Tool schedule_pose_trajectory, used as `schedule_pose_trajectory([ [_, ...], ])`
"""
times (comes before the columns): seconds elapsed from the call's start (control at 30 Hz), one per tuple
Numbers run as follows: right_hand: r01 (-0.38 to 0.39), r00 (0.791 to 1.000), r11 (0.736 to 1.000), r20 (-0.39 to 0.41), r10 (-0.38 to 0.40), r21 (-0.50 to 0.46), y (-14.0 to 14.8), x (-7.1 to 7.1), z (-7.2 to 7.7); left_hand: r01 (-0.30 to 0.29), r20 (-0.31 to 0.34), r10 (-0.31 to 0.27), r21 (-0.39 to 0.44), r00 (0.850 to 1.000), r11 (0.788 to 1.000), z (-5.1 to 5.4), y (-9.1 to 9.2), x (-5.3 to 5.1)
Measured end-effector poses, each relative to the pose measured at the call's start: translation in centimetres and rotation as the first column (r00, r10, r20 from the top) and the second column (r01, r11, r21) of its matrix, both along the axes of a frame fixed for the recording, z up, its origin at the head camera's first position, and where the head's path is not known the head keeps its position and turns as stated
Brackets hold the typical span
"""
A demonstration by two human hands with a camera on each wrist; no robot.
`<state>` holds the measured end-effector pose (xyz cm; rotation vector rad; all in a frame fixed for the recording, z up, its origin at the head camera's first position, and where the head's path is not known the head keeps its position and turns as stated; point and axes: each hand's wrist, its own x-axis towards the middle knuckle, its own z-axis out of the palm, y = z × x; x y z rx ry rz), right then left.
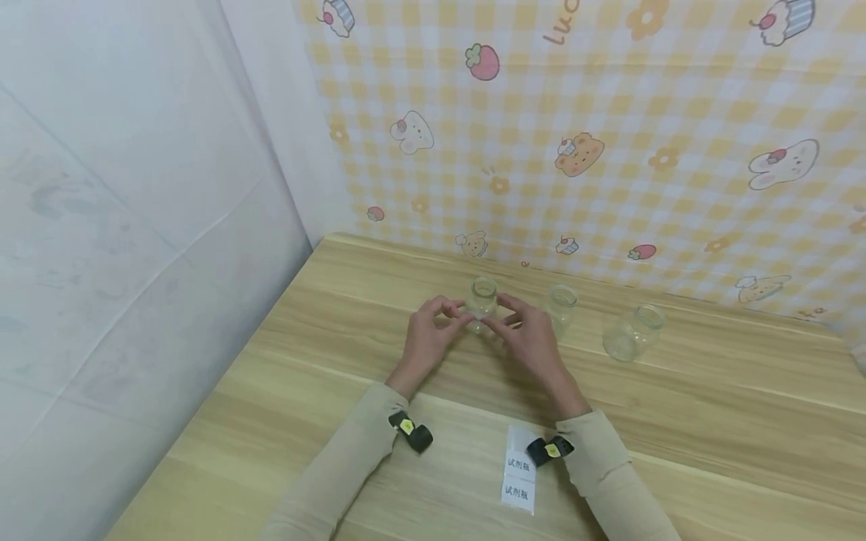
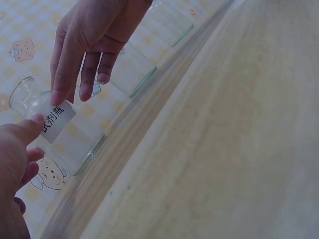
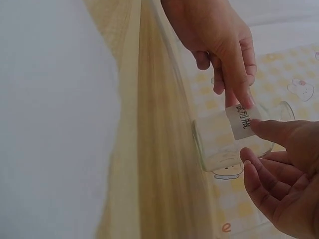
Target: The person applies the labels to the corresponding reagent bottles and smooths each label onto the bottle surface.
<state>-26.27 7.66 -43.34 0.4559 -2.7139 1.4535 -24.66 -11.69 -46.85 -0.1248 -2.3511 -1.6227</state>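
A clear glass bottle (image 1: 483, 293) with a wide rim stands upright on the table between the two hands. A small white label (image 2: 59, 123) with printed black characters lies against its front. My left hand (image 1: 431, 332) is at the bottle's left side, its thumb pressing one upper corner of the label. From the right, my right hand (image 1: 533, 338) holds the bottle, with its thumb on the label's other upper corner. Index fingers of both hands reach round toward the back of the glass, where their tips are partly hidden. In the right wrist view, the label (image 3: 240, 124) looks flat on the glass.
Two more clear glass bottles stand to the right, one near (image 1: 561, 304) and one farther off (image 1: 632, 334). A strip of printed labels (image 1: 519, 481) lies on the wooden table (image 1: 304, 361) by the right wrist. A yellow checked cloth (image 1: 609, 98) hangs behind.
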Motion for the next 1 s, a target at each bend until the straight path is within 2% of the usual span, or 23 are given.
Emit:
schedule_pose_trajectory([
  [0.5,0.001,1.000,1.000,0.014,-0.002,0.026,0.34,-0.01,0.21,0.028,-0.033,-0.028,0.015,0.999,0.999,-0.21,-0.02,-0.02],
  [1.0,0.003,1.000,0.999,0.013,-0.003,0.036,0.32,0.00,0.22,0.036,-0.020,-0.036,0.022,0.999,0.999,0.00,-0.05,0.02],
])
